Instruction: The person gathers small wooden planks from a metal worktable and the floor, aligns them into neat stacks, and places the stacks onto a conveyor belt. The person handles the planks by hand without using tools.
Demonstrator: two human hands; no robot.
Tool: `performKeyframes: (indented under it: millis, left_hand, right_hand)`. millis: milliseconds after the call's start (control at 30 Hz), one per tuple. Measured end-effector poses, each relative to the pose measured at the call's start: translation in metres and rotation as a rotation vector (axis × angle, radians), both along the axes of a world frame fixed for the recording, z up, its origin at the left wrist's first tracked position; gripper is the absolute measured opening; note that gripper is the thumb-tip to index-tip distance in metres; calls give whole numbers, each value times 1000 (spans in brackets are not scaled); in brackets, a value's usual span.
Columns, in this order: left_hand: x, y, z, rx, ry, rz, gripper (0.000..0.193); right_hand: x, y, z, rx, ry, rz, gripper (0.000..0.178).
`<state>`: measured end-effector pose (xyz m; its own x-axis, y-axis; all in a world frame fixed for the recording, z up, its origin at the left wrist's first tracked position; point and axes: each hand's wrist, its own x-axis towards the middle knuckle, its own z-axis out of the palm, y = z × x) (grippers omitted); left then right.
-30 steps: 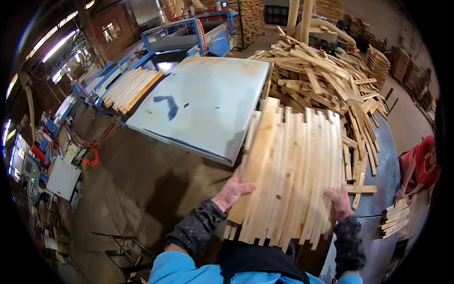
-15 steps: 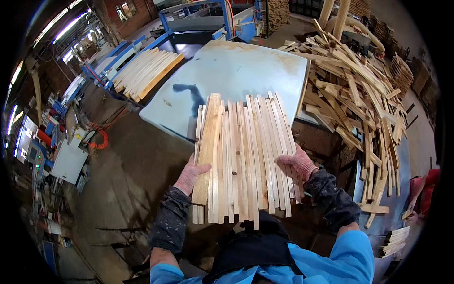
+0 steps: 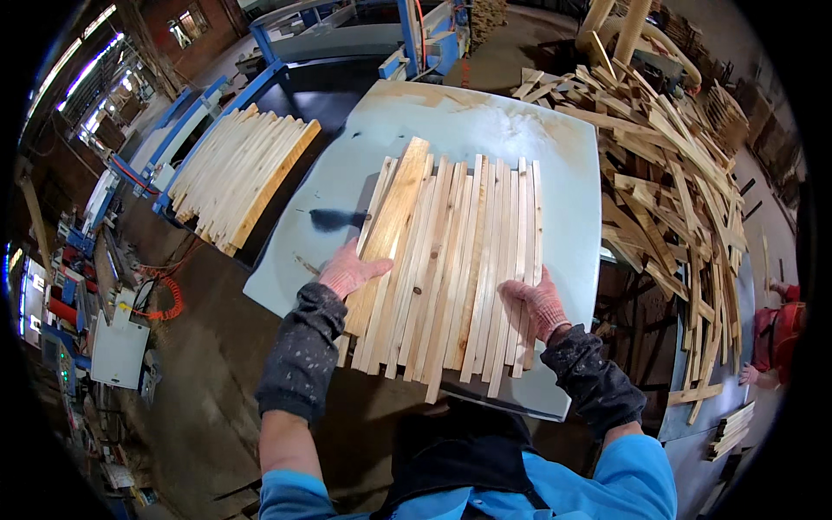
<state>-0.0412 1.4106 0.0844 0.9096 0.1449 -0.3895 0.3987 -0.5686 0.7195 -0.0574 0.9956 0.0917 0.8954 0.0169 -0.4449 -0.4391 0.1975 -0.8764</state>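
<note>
A row of narrow pale wooden strips (image 3: pixel 455 269), side by side, is pressed between my two gloved hands. At its left edge, my left hand (image 3: pixel 349 270) is closed on the strips, thumb over a wider yellowish board (image 3: pixel 390 238) lying on top. My right hand (image 3: pixel 539 305) clamps the opposite edge, its thumb across the upper faces. The strips lie over a pale blue-white tabletop (image 3: pixel 562 191), their near ends uneven and one jutting toward me. Whether their undersides fully rest on the tabletop is hidden.
Beyond the tabletop's left side, another row of strips (image 3: pixel 247 169) lies on a blue-framed machine (image 3: pixel 204 121). A tangled heap of wood offcuts (image 3: pixel 667 165) rises at the right. Another person (image 3: pixel 776 334) in red stands at the far right. An orange coiled hose (image 3: pixel 169 299) hangs left.
Both hands have carried the strips forward, from near my body to over the tabletop. The view has shifted a little, and the person at the right has moved an arm.
</note>
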Motion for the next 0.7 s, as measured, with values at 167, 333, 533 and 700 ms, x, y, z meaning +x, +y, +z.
performKeyframes:
  millis: [167,333,533,700]
  left_hand:
    - [49,32,-5,257,-67,-36,125]
    - [66,56,-11,340,-189,-90,82]
    - [63,142,-26,-742,-101,46,42]
    - [51,185,-47,-1044,-51,37,39]
  right_hand:
    - [33,47,-20,-54,-26,-61,78]
    - [38,59,-13,-1394,-164,117,77]
    - [9,86,-4,-1307,-28,-1,76]
    - [6,103,-8,-1420,62,-107,76]
